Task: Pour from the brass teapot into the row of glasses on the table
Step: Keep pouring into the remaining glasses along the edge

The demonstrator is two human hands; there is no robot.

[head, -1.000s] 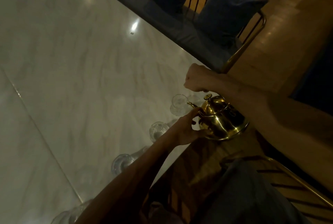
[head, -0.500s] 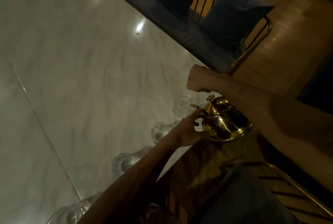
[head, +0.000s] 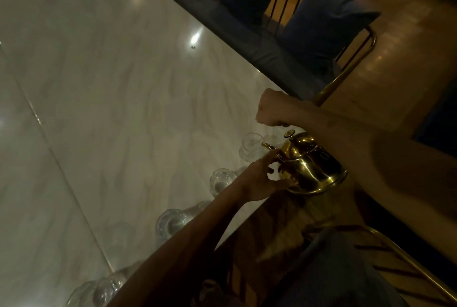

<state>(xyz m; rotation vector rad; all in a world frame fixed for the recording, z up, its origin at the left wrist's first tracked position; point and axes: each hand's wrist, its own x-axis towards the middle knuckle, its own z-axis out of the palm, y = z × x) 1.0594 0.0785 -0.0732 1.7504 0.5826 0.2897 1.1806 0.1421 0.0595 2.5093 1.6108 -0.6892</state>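
— Starting with the edges: where is there room to move?

— The marble table (head: 123,109) lies open across its whole far side, crossed only by a seam (head: 61,163) that runs diagonally. Along its right edge sits a blue bench (head: 247,42) with a cushion (head: 321,27) and a brass rail (head: 346,72) close by. The near edge is the crowded one. The glasses stand in a row just inside it, and the left forearm crosses it.

— Which glasses can you make out?

— A far glass (head: 251,146), a second glass (head: 221,180) and a third glass (head: 171,224), each apart from the next. There is also a blurred cluster of glasses (head: 103,289) at the bottom, partly behind the left forearm.

— And the pot?

— The brass teapot (head: 309,166) hangs clear of the surface at the table's near right corner, tipped toward its spout. The spout tip is just beside the far glass's rim, and the belly overhangs the near edge.

— Hands?

— The left hand (head: 259,178) holds the pot's front. Its forefinger curls onto the base of the spout, the thumb is under the belly, and the other fingers are loosely bent. The right hand (head: 274,109) closes as a tight fist over the pot's top, right above the lid knob. The handle itself is hidden under its fingers.
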